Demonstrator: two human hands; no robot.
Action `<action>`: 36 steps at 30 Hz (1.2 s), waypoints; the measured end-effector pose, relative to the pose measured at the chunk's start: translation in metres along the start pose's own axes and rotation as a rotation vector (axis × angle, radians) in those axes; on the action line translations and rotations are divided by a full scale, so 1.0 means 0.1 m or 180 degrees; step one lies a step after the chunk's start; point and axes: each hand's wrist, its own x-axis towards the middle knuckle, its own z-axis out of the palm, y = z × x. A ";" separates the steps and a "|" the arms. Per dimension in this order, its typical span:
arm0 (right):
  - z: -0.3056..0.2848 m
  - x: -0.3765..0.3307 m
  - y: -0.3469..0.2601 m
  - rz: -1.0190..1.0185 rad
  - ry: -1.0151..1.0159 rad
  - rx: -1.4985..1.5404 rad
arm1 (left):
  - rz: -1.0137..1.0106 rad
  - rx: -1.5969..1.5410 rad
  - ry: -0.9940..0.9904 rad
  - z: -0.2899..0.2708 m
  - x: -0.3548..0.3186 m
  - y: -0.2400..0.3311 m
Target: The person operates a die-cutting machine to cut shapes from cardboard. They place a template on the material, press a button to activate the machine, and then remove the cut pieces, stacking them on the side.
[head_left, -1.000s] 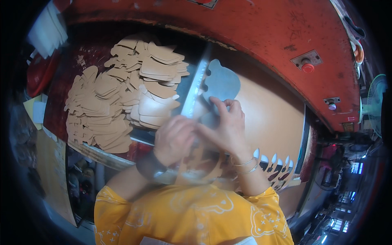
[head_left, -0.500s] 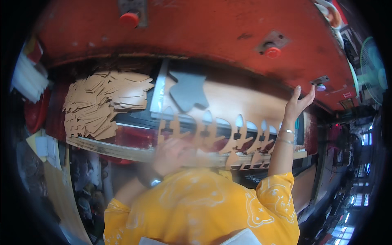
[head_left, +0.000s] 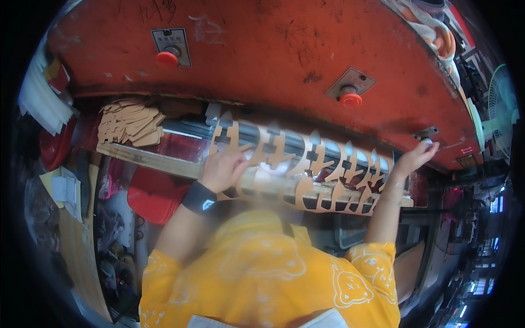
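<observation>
A tan sheet (head_left: 313, 183) with rows of cut-out openings spans the wooden front rail, partly under the red machine front. At its left end my left hand (head_left: 221, 168), with a black band on the wrist, is closed on the sheet's edge. My right hand (head_left: 416, 157) is raised at the far right. Its fingertips touch a small round button (head_left: 426, 140) on the machine front and partly cover it; the hand holds nothing and its fingers are extended.
Stacked tan cut pieces (head_left: 130, 123) lie at the left end of the bed. Two red push buttons, one left (head_left: 167, 56) and one central (head_left: 350, 97), stick out of the red machine front (head_left: 257, 60). Below the wooden rail (head_left: 150, 158) is a red stool (head_left: 153, 197).
My right hand has gone from open beside the small button to touching it. The view has shifted; the machine front now hides the grey wavy-edged block and most of the bed.
</observation>
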 end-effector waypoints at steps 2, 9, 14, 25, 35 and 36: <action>-0.27 -0.74 -0.29 0.0355 -0.1285 0.0457 | 0.0064 0.0037 0.0122 0.03 -0.01 -0.02; -0.62 -1.73 -0.86 -0.0768 -0.4752 -0.0674 | 0.0062 0.0118 0.0175 0.06 -0.01 -0.03; -0.62 -1.68 -1.01 -0.0711 -0.4776 -0.0850 | 0.0181 0.0348 0.0069 0.03 -0.02 -0.02; -0.33 -1.30 -1.16 -0.0675 -0.5906 -0.1618 | 0.0066 0.0448 -0.0120 0.01 -0.01 0.06; 1.58 -1.99 -1.37 -0.0806 -0.4444 -0.0427 | -0.0527 -0.1435 0.0112 -0.23 0.56 0.00; 1.68 -2.11 -1.37 -0.0817 -0.4370 -0.0372 | -0.0240 -0.1432 0.0791 -0.24 0.69 -0.08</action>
